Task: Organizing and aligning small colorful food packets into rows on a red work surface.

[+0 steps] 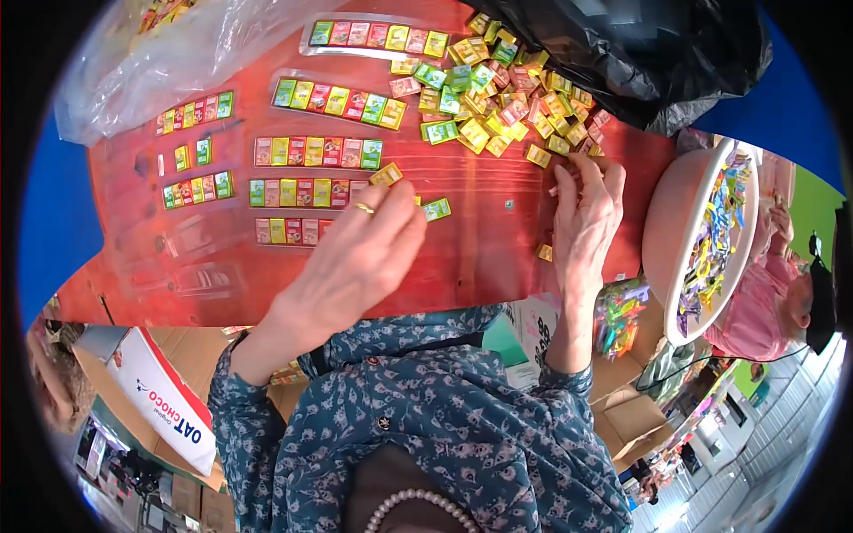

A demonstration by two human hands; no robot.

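Observation:
My left hand (360, 258) is closed, its fingertips on a small yellow box (386, 175) above the rows. Under and beside it, a small green box (437, 210) lies on the red table. My right hand (588, 209) has its fingers curled together at the near edge of a loose pile of small boxes (484, 98), coloured yellow, green and pink; what they pinch is mostly hidden. Clear plastic trays hold similar boxes in rows, such as the full top tray (378, 38) and the middle tray (320, 152). My left hand covers the right ends of the two nearest rows.
More filled trays (197, 190) and bare clear trays (200, 282) lie at the left. A clear plastic bag (191, 62) and a black bag (640, 62) border the far side. A white tub (662, 218) of colourful wrapped pieces stands right. Another person (764, 306) sits beyond it.

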